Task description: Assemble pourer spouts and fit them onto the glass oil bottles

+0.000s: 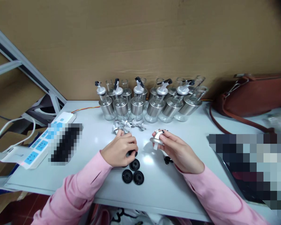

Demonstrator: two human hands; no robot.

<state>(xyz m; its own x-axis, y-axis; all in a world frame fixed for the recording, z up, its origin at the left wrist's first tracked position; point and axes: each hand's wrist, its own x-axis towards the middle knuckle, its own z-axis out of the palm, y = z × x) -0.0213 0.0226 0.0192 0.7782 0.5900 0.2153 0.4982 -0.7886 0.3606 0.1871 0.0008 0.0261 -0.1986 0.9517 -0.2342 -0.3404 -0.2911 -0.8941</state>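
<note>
My right hand [178, 148] holds a silver and white pourer top [157, 139] tilted above the table. My left hand [120, 148] is closed, palm down, over the black round discs, and a black disc [132, 152] partly shows under its fingers. Just below it, several black discs [138, 177] lie flat on the table. Silver and clear spout parts [121, 125] lie in a pile beyond my left hand. Small black pieces [168, 160] sit beside my right hand.
Glass bottles with metal bands [137, 107] stand in rows at the back, several with pourer tops. On the left are a power strip [48, 140] and a blurred dark object [66, 143]. A brown bag [255, 95] and a blurred item [253, 165] are on the right.
</note>
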